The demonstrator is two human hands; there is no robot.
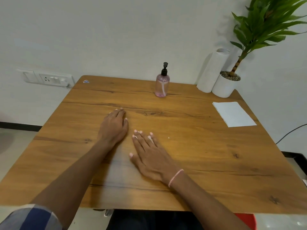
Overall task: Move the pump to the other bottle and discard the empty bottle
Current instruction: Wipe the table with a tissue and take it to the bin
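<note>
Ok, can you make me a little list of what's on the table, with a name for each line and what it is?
table: wooden table, by a white wall
bottle: one pink pump bottle standing upright near the far edge, black pump on top
second bottle: none in view
left hand: flat on the table, holding nothing
right hand: flat on the table, holding nothing, pink bracelet on the wrist
paper: white folded napkin at the right side
far right corner: paper towel roll leaning beside a white plant pot
</note>
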